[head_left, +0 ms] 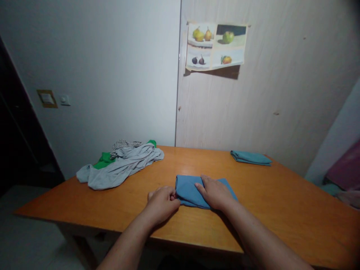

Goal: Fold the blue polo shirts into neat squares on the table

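Note:
A blue folded cloth [189, 189] lies flat in the middle of the wooden table, near the front edge. At its left edge, the curled fingers of my left hand [163, 202] pinch the near corner, with the fingertips partly hidden. My right hand [216, 191] rests palm down on the right part of the cloth, its fingers stretched out and the thumb apart. Beneath that hand, part of the cloth is covered from view.
A loose heap of grey clothes [123, 168] with a green piece [105, 160] lies at the table's back left. At the back right sits a folded teal cloth [250, 157]. The wooden table [270, 210] meets a wall with a fruit picture sheet [215, 47].

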Available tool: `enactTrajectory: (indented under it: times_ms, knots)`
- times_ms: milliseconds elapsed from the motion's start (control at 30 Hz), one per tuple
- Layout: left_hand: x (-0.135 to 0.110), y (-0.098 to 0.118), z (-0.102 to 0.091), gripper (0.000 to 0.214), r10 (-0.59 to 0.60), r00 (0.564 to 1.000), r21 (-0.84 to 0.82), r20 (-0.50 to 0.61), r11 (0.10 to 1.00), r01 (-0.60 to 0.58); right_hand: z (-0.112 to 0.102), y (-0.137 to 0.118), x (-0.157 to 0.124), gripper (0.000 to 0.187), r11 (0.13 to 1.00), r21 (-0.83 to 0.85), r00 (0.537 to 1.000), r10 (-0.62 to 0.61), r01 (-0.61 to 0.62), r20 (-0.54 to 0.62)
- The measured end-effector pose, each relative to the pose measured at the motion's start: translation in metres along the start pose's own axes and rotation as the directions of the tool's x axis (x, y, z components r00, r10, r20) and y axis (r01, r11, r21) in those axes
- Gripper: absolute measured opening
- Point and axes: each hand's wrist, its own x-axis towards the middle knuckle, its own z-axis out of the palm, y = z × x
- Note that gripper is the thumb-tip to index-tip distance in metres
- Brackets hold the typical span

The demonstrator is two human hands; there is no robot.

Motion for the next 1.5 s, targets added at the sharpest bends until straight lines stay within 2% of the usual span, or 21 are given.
enactTrajectory:
  times_ms: [133, 267, 333, 400, 433, 533, 633, 733, 800, 867, 967, 1033, 1100, 1200, 1267, 1367, 1433, 1500]
  knots:
    - [-0.002, -0.002, 0.000, 0.014, 0.004, 1.000, 0.016, -0.010, 1.000, -0.004, -0.001, -0.001, -0.001, 0.076, 1.000, 0.013, 1.000, 0.009, -0.009, 0.006]
    - [-0.005, -0.011, -0.005, 0.014, 0.065, 0.997, 0.034, -0.030, 0.997, -0.064, -0.001, -0.001, -0.001, 0.075, 1.000, 0.023, 1.000, 0.011, -0.011, 0.002]
    - [-0.004, -0.015, -0.005, 0.013, 0.063, 0.997, -0.026, -0.039, 0.998, -0.065, 0.000, -0.001, -0.001, 0.075, 1.000, 0.022, 1.000, 0.007, -0.007, -0.006]
    - [-0.002, -0.016, -0.003, 0.007, 0.044, 0.998, -0.203, -0.048, 0.978, -0.053, 0.001, 0.000, 0.000, 0.076, 1.000, 0.023, 1.000, 0.000, 0.000, -0.013]
    - [-0.001, -0.015, 0.000, 0.003, 0.040, 0.998, -0.321, -0.050, 0.946, -0.054, 0.002, 0.000, 0.000, 0.076, 1.000, 0.024, 1.000, -0.002, 0.003, -0.015]
    - [0.001, -0.010, 0.008, 0.011, 0.079, 0.997, -0.611, -0.013, 0.789, -0.070, 0.002, 0.000, 0.000, 0.077, 1.000, 0.024, 1.000, -0.002, 0.002, -0.013]
    - [0.000, -0.001, 0.014, 0.008, 0.107, 0.991, -0.742, 0.078, 0.671, -0.014, 0.001, 0.000, 0.000, 0.077, 1.000, 0.019, 1.000, 0.000, 0.001, -0.013]
    - [-0.001, 0.004, 0.014, 0.017, 0.076, 0.992, -0.780, 0.098, 0.625, 0.029, 0.000, -0.001, 0.000, 0.075, 1.000, 0.018, 1.000, 0.002, -0.001, -0.020]
    - [-0.002, 0.003, 0.013, 0.024, 0.055, 0.997, -0.750, 0.050, 0.662, 0.001, 0.000, -0.001, 0.000, 0.075, 1.000, 0.018, 1.000, -0.002, 0.002, -0.025]
    - [-0.003, -0.001, 0.012, 0.029, 0.031, 0.999, -0.643, -0.018, 0.765, -0.035, -0.001, -0.001, -0.001, 0.074, 1.000, 0.019, 1.000, -0.005, 0.006, -0.025]
    - [-0.007, -0.009, 0.010, 0.028, -0.017, 0.997, -0.339, -0.076, 0.941, -0.010, -0.002, -0.001, -0.001, 0.074, 1.000, 0.028, 1.000, -0.007, 0.008, -0.017]
    - [-0.010, -0.012, 0.009, 0.026, -0.042, 0.996, -0.156, -0.075, 0.987, 0.030, -0.002, 0.000, -0.001, 0.075, 0.999, 0.034, 1.000, -0.014, 0.014, -0.014]
    - [-0.011, -0.014, 0.007, 0.025, -0.041, 0.997, -0.058, -0.060, 0.998, 0.038, -0.001, 0.000, -0.001, 0.076, 0.999, 0.035, 1.000, -0.017, 0.017, -0.011]
    - [-0.005, -0.011, 0.000, 0.027, -0.013, 0.996, -0.025, -0.085, 1.000, 0.011, 0.000, 0.000, 0.000, 0.078, 0.999, 0.033, 1.000, -0.016, 0.016, -0.007]
    - [0.005, -0.003, -0.007, 0.030, 0.008, 0.981, -0.041, -0.193, 0.999, -0.016, 0.001, 0.000, 0.000, 0.078, 1.000, 0.029, 1.000, -0.011, 0.011, -0.005]
    - [0.028, 0.020, -0.013, 0.032, 0.117, 0.919, -0.054, -0.378, 0.988, -0.148, 0.001, -0.001, 0.000, 0.078, 1.000, 0.023, 1.000, -0.017, 0.018, -0.012]
    - [0.045, 0.039, -0.010, 0.032, 0.249, 0.896, -0.031, -0.367, 0.960, -0.279, 0.000, -0.001, -0.001, 0.078, 0.999, 0.019, 1.000, -0.026, 0.027, -0.016]
    - [0.059, 0.053, 0.000, 0.035, 0.319, 0.914, 0.011, -0.253, 0.945, -0.327, 0.000, -0.001, -0.002, 0.077, 0.999, 0.014, 0.999, -0.033, 0.033, -0.002]
